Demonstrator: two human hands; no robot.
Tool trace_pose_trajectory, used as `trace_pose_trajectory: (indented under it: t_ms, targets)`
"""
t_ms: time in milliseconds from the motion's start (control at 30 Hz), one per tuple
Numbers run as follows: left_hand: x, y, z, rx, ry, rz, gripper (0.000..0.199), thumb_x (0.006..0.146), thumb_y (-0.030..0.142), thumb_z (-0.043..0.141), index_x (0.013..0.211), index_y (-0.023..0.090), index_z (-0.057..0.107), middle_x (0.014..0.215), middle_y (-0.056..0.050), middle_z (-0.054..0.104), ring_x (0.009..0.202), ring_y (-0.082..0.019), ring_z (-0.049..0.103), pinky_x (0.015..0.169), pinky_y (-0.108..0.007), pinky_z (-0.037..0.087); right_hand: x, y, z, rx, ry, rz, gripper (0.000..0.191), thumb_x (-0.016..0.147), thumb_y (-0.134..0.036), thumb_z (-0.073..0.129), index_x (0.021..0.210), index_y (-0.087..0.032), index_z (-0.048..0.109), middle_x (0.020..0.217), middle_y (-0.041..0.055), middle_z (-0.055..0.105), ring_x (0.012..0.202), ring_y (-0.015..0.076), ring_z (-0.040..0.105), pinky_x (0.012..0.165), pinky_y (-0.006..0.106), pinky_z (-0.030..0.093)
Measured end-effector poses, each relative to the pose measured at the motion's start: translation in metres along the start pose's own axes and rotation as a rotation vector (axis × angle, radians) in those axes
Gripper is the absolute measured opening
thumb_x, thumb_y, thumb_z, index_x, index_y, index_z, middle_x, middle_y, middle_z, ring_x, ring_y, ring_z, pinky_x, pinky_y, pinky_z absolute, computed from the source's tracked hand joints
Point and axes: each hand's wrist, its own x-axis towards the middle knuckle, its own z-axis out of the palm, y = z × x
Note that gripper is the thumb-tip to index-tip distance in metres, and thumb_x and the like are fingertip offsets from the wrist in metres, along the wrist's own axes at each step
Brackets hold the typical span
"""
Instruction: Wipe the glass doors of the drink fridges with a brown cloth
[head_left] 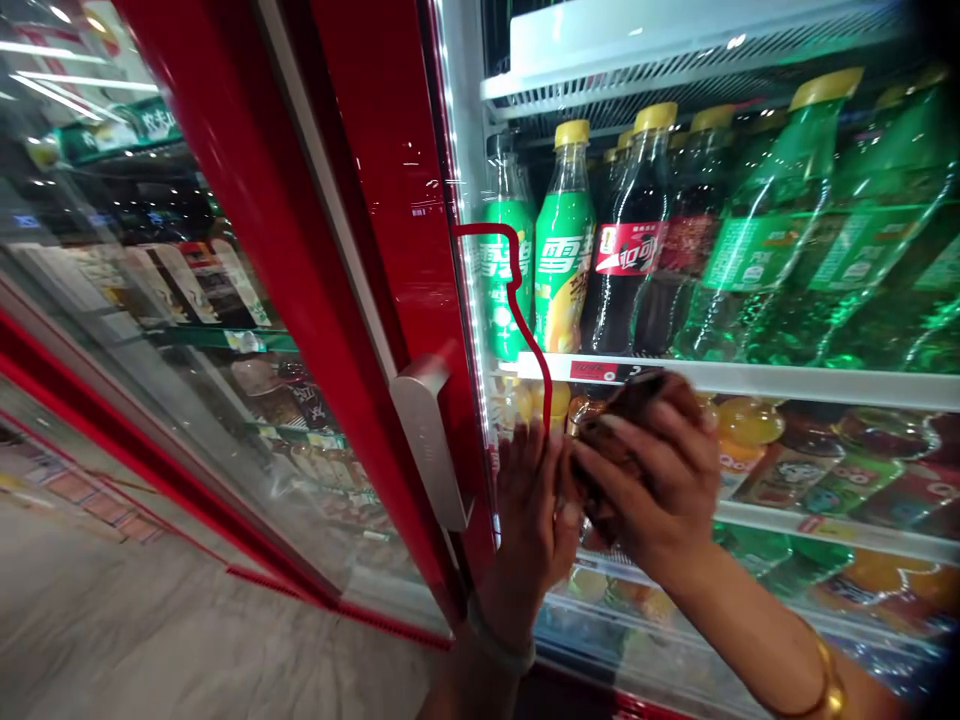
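My left hand [529,520] is raised at the glass door of a red-framed drinks fridge, its fingers stretched out and close together. A thin red line or strip [534,345] bends down across the glass and ends at my left fingertips. Beside it, my right hand [667,490] is curled with its fingertips at the glass. Dark brown shapes show at those fingers; whether they are a held thing or the hand's reflection I cannot tell. Behind the glass stand green soda bottles [566,250] and a cola bottle [630,240] with a red label.
A silver door handle [431,450] sticks out from the red frame [405,250] left of my hands. Farther left is another glass-fronted fridge section [247,340] with shelved drinks. White shelves [750,378] hold several bottles. Grey floor [187,630] lies lower left.
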Motion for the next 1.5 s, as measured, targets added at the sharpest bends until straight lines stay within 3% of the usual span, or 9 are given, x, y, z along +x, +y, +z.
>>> trace_pose_trajectory:
  t_ms: [200, 300, 433, 567, 767, 933, 1133, 1267, 1500]
  targets:
    - [-0.028, -0.023, -0.01, 0.067, -0.106, 0.025, 0.064, 0.11, 0.037, 0.03, 0.167, 0.01, 0.023, 0.174, -0.016, 0.029, 0.164, -0.027, 0.017, 0.135, -0.047, 0.02, -0.055, -0.02, -0.014, 0.057, -0.261, -0.055, 0.033, 0.096, -0.012, 0.062, 0.117, -0.034, 0.075, 0.122, -0.0049, 0.077, 0.151, 0.0169, 0.043, 0.135, 0.052, 0.018]
    - [-0.04, -0.026, -0.01, 0.072, -0.148, 0.021, 0.065, 0.11, 0.041, 0.027, 0.167, 0.011, 0.024, 0.172, -0.019, 0.033, 0.164, -0.03, 0.019, 0.134, -0.052, 0.025, -0.053, -0.018, -0.016, 0.045, -0.24, -0.018, 0.037, 0.094, -0.01, 0.065, 0.122, -0.033, 0.074, 0.123, -0.002, 0.077, 0.155, 0.0187, 0.038, 0.136, 0.054, 0.014]
    - [-0.052, -0.027, -0.007, 0.009, -0.09, -0.037, 0.069, 0.11, 0.05, 0.02, 0.17, 0.016, 0.015, 0.173, -0.018, 0.032, 0.162, -0.03, 0.024, 0.132, -0.053, 0.031, -0.034, -0.038, 0.016, 0.059, -0.111, 0.011, 0.031, 0.09, -0.012, 0.072, 0.114, -0.032, 0.076, 0.126, -0.0027, 0.076, 0.157, 0.0191, 0.035, 0.136, 0.049, 0.014]
    - [-0.072, -0.026, -0.002, 0.007, -0.092, -0.092, 0.07, 0.11, 0.05, 0.016, 0.17, 0.016, 0.008, 0.177, -0.014, 0.019, 0.165, -0.027, 0.015, 0.133, -0.053, 0.028, -0.063, -0.053, 0.026, 0.095, -0.184, -0.022, 0.028, 0.093, -0.012, 0.067, 0.112, -0.03, 0.076, 0.122, -0.0033, 0.076, 0.156, 0.0173, 0.035, 0.137, 0.05, 0.011]
    - [-0.094, -0.013, 0.015, 0.129, -0.22, 0.02, 0.074, 0.109, 0.051, 0.028, 0.169, 0.011, 0.012, 0.178, -0.014, 0.008, 0.166, -0.028, 0.005, 0.135, -0.047, 0.016, -0.099, -0.025, -0.02, 0.099, -0.296, 0.02, 0.038, 0.099, -0.012, 0.058, 0.126, -0.036, 0.072, 0.127, -0.0052, 0.075, 0.154, 0.0163, 0.038, 0.138, 0.052, 0.006]
    - [-0.087, -0.01, 0.034, 0.14, -0.169, 0.023, 0.073, 0.11, 0.05, 0.024, 0.169, 0.009, 0.013, 0.176, -0.019, 0.018, 0.166, -0.032, 0.012, 0.135, -0.053, 0.01, -0.088, -0.024, -0.007, 0.009, -0.149, 0.072, 0.047, 0.09, -0.014, 0.073, 0.128, -0.042, 0.071, 0.134, -0.0068, 0.071, 0.157, 0.0185, 0.033, 0.138, 0.052, 0.011]
    - [-0.102, -0.001, 0.044, 0.185, -0.192, 0.081, 0.072, 0.109, 0.046, 0.034, 0.169, 0.012, 0.013, 0.178, -0.014, -0.004, 0.167, -0.029, -0.002, 0.135, -0.049, 0.003, -0.137, -0.013, -0.026, -0.036, -0.305, -0.055, 0.045, 0.093, -0.018, 0.068, 0.124, -0.05, 0.071, 0.136, -0.0155, 0.069, 0.157, 0.0134, 0.033, 0.138, 0.051, 0.01]
    - [-0.105, 0.014, 0.051, 0.221, -0.22, 0.042, 0.084, 0.103, 0.045, 0.053, 0.169, 0.013, 0.013, 0.177, -0.018, -0.005, 0.166, -0.032, -0.004, 0.134, -0.052, -0.002, -0.129, 0.002, -0.049, -0.038, -0.306, 0.033, 0.048, 0.09, -0.013, 0.073, 0.127, -0.045, 0.071, 0.137, -0.0091, 0.07, 0.158, 0.0171, 0.032, 0.138, 0.052, 0.012]
    - [-0.108, 0.014, 0.058, 0.189, -0.192, 0.114, 0.072, 0.105, 0.031, 0.042, 0.168, 0.006, 0.016, 0.177, -0.016, 0.009, 0.166, -0.029, 0.004, 0.135, -0.047, 0.007, -0.131, -0.019, -0.028, -0.041, -0.259, 0.073, 0.044, 0.087, -0.01, 0.072, 0.111, -0.046, 0.077, 0.137, -0.0134, 0.069, 0.161, 0.0157, 0.024, 0.138, 0.045, 0.016]
